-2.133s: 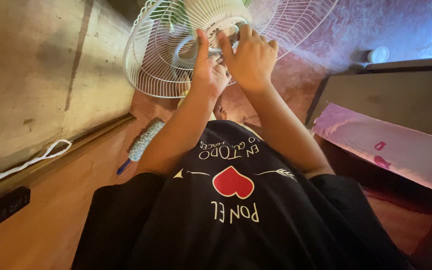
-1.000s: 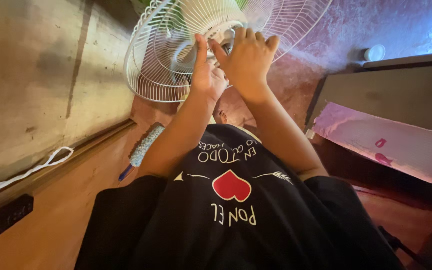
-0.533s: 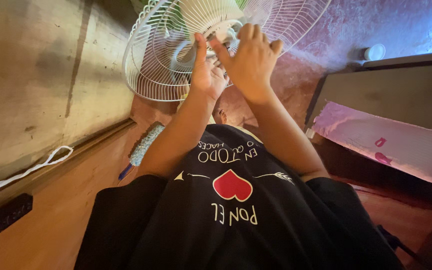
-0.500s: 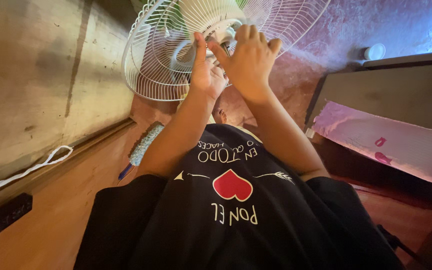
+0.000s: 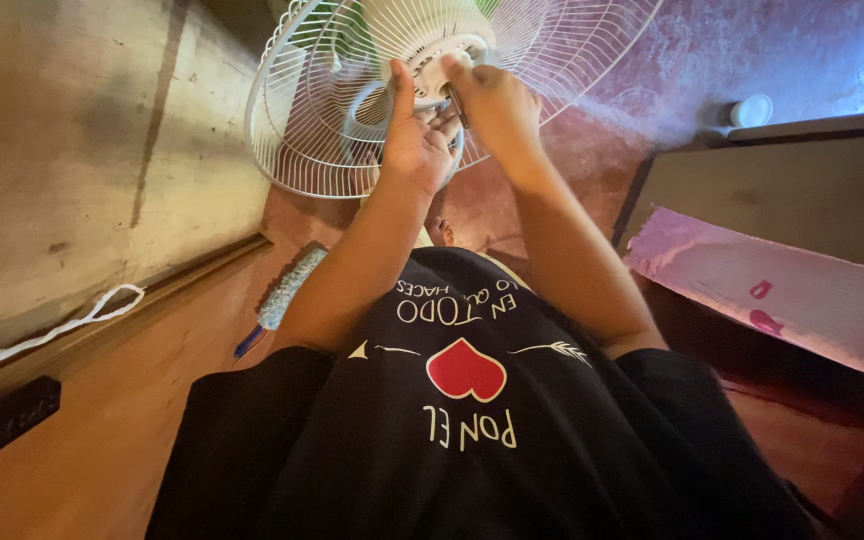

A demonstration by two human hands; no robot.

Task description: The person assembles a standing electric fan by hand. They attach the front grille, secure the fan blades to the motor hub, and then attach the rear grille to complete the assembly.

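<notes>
White wire-cage electric fan lies on reddish floor, far centre, beside concrete wall. Left hand at round white hub, thumb raised, fingers curled narrow. Right hand closed around small dark tool, tip at hub. Blue-handled brush near left, apart.

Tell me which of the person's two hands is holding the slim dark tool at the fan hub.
The right hand: it pinches a slim dark tool at the white fan's hub. The left hand holds none; it rests against the wire grille.
</notes>
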